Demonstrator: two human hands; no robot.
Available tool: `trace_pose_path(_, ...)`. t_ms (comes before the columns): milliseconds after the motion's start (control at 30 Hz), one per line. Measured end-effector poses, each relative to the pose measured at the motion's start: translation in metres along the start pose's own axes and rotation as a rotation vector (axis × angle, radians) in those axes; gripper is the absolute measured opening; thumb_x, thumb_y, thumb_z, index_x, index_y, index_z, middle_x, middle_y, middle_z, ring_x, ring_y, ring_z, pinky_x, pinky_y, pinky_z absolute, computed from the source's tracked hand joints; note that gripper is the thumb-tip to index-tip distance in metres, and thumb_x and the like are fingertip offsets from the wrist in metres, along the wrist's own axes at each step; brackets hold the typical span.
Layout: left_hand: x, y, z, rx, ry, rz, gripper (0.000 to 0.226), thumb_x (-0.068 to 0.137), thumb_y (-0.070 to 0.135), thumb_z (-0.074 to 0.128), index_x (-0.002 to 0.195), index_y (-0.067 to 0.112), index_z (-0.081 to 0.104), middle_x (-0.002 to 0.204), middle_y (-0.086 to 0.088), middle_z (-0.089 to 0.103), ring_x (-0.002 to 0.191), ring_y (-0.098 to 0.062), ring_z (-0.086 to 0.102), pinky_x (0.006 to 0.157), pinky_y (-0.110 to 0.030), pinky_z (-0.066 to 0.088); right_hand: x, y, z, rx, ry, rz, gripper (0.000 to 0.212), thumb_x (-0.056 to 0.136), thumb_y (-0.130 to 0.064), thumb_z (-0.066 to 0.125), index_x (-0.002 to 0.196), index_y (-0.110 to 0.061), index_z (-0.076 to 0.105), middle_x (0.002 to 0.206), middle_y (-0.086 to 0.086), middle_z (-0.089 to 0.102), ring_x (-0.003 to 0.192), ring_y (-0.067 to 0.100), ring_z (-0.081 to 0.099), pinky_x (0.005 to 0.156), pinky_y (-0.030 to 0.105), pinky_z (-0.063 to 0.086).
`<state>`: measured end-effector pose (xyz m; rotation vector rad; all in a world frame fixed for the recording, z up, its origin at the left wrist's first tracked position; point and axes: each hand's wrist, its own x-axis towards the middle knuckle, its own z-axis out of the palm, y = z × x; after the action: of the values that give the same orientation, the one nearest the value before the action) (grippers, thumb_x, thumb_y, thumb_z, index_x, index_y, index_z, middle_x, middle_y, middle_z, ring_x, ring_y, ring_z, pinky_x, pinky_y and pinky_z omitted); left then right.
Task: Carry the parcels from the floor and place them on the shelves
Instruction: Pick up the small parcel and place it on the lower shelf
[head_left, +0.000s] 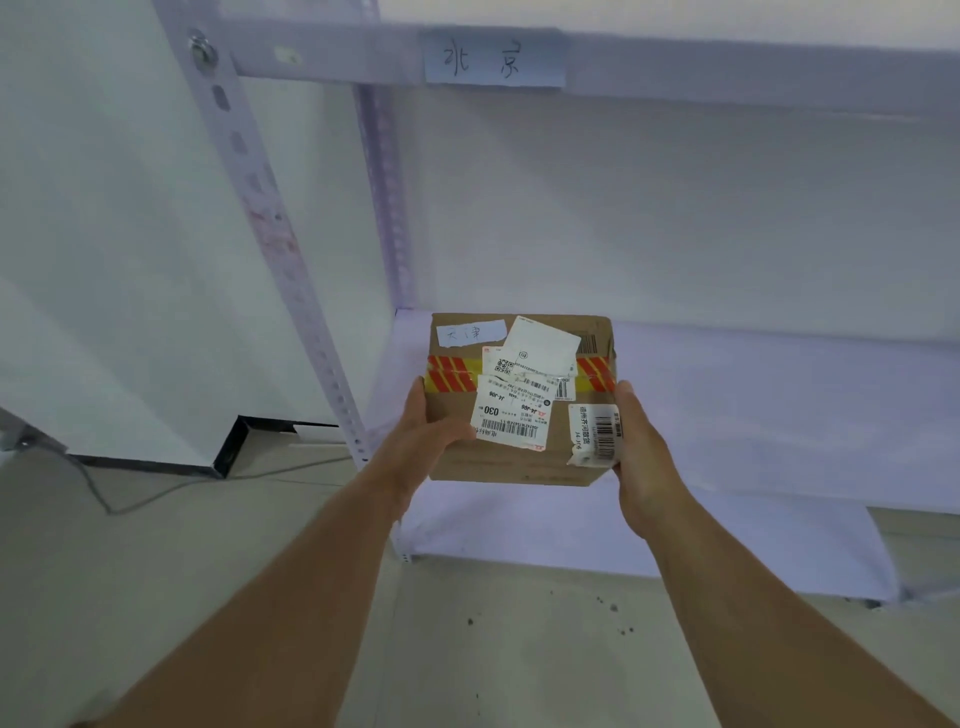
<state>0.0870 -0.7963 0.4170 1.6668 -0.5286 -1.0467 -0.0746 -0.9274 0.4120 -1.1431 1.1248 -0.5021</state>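
Cardboard parcel (519, 400), labelled: grasped at both sides by left hand (431, 436) and right hand (641, 441), over white shelf (753, 415).

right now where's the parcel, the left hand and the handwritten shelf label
parcel (519, 457), head view, bare cardboard near its front edge
left hand (431, 431), head view, back of the hand
handwritten shelf label (493, 60), head view, middle of the paper

Bright, flat, cool light, soft shadows only. Slightly soft focus overall; wide-angle bending at edges, shelf upright (270, 244) curves.
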Motion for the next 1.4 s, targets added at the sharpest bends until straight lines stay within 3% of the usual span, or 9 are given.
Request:
trace_pose_path(167,0.033,-0.006,-0.002,0.111,-0.037,-0.086,0.108,0.059,0.017,0.068,0.150,0.023,0.011,0.142,-0.003,0.045,0.125,-0.026,0.047,0.092,-0.036,0.045,0.032,0.000,0.002,-0.076,-0.038,-0.002,0.043,0.087,-0.054,0.046,0.116,-0.027,0.061,0.110,0.002,0.070,0.103,0.021,0.063,0.092,0.039,0.044)
trace_pose_path(267,0.047,-0.009,-0.002,0.222,-0.050,-0.082,0.109,0.077,0.009,0.072,0.153,0.022,-0.004,0.139,0.007,0.034,0.122,-0.018,0.041,0.092,-0.033,0.043,0.047,0.008,-0.005,-0.133,-0.123,-0.057,0.037,0.083,-0.025,0.063,0.120,-0.021,0.058,0.111,0.002,0.071,0.099,0.020,0.067,0.079,0.031,0.049)
trace_pose_path(400,0.063,-0.010,0.000,0.400,0.025,0.012,0.092,0.082,-0.003,0.063,0.150,0.018,0.004,0.132,0.002,0.038,0.122,-0.022,0.043,0.091,-0.032,0.042,0.063,0.019,-0.010,-0.245,-0.203,-0.131,0.086,0.050,-0.002,0.077,0.129,-0.020,0.048,0.119,0.004,0.067,0.110,0.023,0.064,0.084,0.042,0.056)
trace_pose_path(700,0.086,-0.010,-0.003,0.606,0.103,0.051,0.096,0.079,0.005,0.064,0.151,0.019,0.001,0.139,-0.008,0.045,0.122,-0.032,0.050,0.098,-0.050,0.046,0.079,0.022,-0.003,-0.443,-0.065,-0.194,0.095,0.057,-0.008,0.070,0.138,-0.035,0.031,0.105,-0.018,0.062,0.107,0.019,0.060,0.092,0.048,0.051)
trace_pose_path(900,0.094,-0.004,-0.001,0.615,0.128,0.036,0.098,0.082,0.004,0.062,0.152,0.017,-0.004,0.143,-0.013,0.044,0.124,-0.035,0.049,0.099,-0.049,0.045,0.081,0.005,-0.004,-0.630,-0.072,-0.270,0.084,0.081,-0.014,0.068,0.146,-0.033,0.019,0.118,-0.015,0.043,0.102,0.007,0.046,0.083,0.024,0.039)
trace_pose_path(1100,0.093,0.001,0.001,0.602,0.120,0.049,0.096,0.084,0.001,0.061,0.152,0.015,-0.006,0.148,-0.011,0.039,0.130,-0.031,0.044,0.098,-0.041,0.042,0.096,0.008,-0.005,-0.571,-0.104,-0.217,0.096,0.055,-0.018,0.074,0.138,-0.037,0.029,0.116,-0.012,0.061,0.107,0.019,0.060,0.090,0.049,0.052)
trace_pose_path(1200,0.089,-0.001,0.001,0.583,0.099,0.062,0.106,0.084,0.000,0.064,0.150,0.016,-0.017,0.153,-0.009,0.029,0.136,-0.028,0.037,0.106,-0.040,0.038,0.089,0.001,-0.003,-0.635,-0.091,-0.209,0.092,0.066,-0.010,0.075,0.141,-0.028,0.023,0.109,-0.014,0.057,0.106,0.019,0.058,0.083,0.039,0.051)
trace_pose_path(1300,0.080,-0.009,0.000,0.550,0.096,0.093,0.122,0.080,0.004,0.071,0.145,0.020,-0.031,0.159,-0.009,0.017,0.144,-0.028,0.026,0.115,-0.047,0.029,0.082,-0.002,-0.004,-0.683,-0.078,-0.204,0.096,0.077,-0.009,0.072,0.148,-0.015,0.009,0.125,-0.004,0.050,0.110,0.018,0.052,0.081,0.027,0.047)
trace_pose_path(1400,0.060,-0.013,-0.003,0.556,0.162,0.080,0.119,0.077,0.013,0.074,0.150,0.020,-0.019,0.163,-0.007,0.009,0.148,-0.026,0.015,0.118,-0.046,0.024,0.063,-0.004,0.000,-0.692,-0.022,-0.199,0.101,0.073,-0.021,0.076,0.148,-0.015,0.009,0.149,0.010,0.036,0.133,0.027,0.040,0.098,0.038,0.042)
